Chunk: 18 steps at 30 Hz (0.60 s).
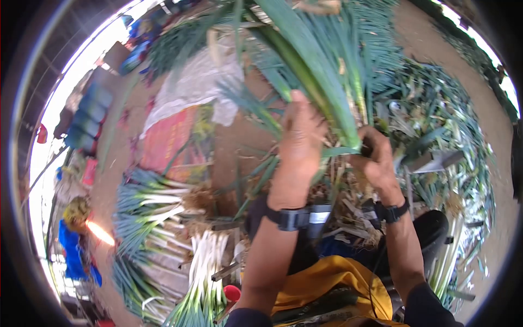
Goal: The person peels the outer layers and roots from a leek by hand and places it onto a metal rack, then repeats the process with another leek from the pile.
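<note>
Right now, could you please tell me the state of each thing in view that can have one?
Large leek: raised between the hands, leaves pointing away.
Left hand: beside the leek, blurred, grip unclear.
Right hand: fingers bent at the leek's base, grip unclear.
Left wristband: fastened.
Right wristband: fastened.
Pale sheet: spread, wrinkled.
Leeks at left: laid down side by side.
Leaf heap at right: loose, tangled.

Rustic vegetable-handling area, open to daylight at 10 and 2 o'clock. Brown earthen floor (422, 35) underfoot. Long green-and-white onion-like stalks (155, 204) laid in bundles at 8 o'clock; tangled heap of loose green leaves (471, 139) at 3. Crumpled white sheet (188, 84) at 11, faded red printed sacking (166, 141) at 9.
</note>
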Each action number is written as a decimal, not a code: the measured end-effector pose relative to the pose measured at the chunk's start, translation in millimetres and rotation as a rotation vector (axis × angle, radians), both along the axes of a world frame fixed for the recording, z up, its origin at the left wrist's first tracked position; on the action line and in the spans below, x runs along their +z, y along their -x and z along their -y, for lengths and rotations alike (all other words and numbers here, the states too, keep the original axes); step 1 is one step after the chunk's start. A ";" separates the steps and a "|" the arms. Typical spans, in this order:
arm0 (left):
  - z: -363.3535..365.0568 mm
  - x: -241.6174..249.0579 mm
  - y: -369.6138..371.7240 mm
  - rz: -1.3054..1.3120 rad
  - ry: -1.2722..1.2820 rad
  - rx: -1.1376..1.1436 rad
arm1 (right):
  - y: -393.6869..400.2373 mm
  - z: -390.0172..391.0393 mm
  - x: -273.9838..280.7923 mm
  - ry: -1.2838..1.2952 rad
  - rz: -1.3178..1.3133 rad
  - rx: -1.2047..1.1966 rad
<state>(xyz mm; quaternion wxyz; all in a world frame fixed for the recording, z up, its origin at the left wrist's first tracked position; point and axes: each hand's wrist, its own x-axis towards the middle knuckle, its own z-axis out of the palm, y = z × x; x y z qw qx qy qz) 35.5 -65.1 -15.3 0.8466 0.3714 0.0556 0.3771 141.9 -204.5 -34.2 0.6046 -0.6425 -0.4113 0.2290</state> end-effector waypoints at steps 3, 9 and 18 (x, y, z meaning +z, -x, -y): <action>2.0 4.4 0.2 0.010 0.040 -0.104 | -4.1 1.5 0.4 0.003 -0.147 0.152; 8.4 5.5 0.5 -0.017 0.005 -0.185 | 14.5 7.6 9.7 -0.065 -0.332 0.199; 16.2 1.4 -10.4 -0.080 0.078 0.068 | 37.4 12.0 -20.7 -0.177 -0.388 0.056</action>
